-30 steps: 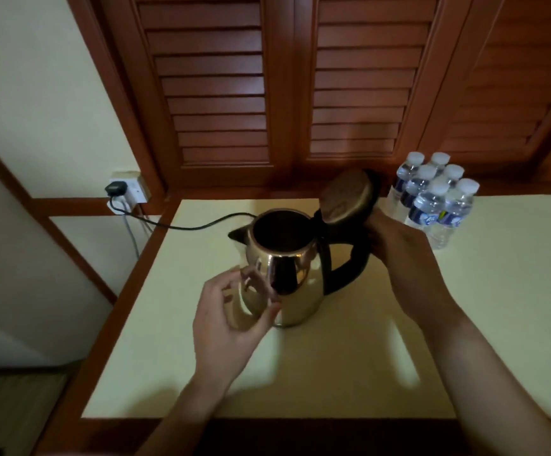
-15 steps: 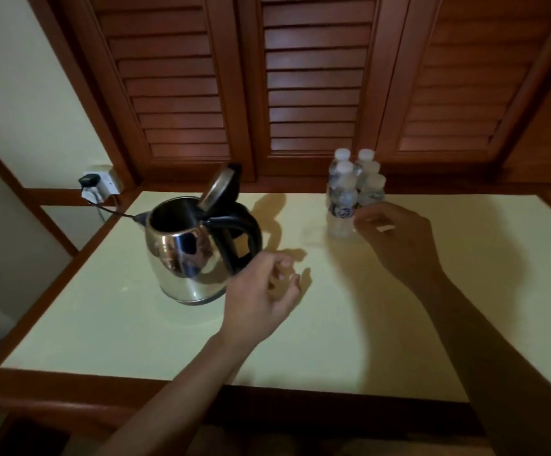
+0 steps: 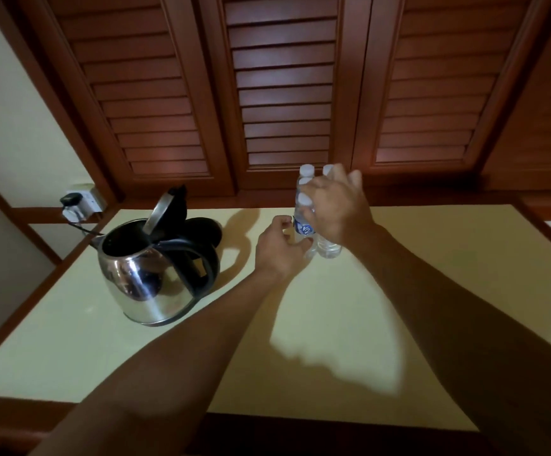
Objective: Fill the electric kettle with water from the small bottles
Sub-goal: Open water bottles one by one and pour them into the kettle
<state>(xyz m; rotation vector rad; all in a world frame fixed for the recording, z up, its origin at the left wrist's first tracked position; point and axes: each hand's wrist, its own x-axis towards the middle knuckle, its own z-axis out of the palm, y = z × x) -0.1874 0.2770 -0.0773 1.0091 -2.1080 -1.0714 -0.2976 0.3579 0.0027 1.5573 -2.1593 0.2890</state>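
Where the electric kettle (image 3: 149,274) stood at left centre of the bench (image 3: 415,291), its lid was raised and its mouth clear. Left hand (image 3: 277,248): fingers curled at the front bottle (image 3: 304,228) base, firm hold not confirmed. Small bottles (image 3: 328,246) stood clustered at centre, capped. Right hand (image 3: 336,209): fingers spread, curled over them. Risk: pulling one bottle free could topple its neighbours.

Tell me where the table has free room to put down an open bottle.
Free: the wide patch right of the bottles, out to the right edge of the table; also the near left corner in front of the kettle. Crowded: from kettle to bottles, with the left hand and right hand at them.
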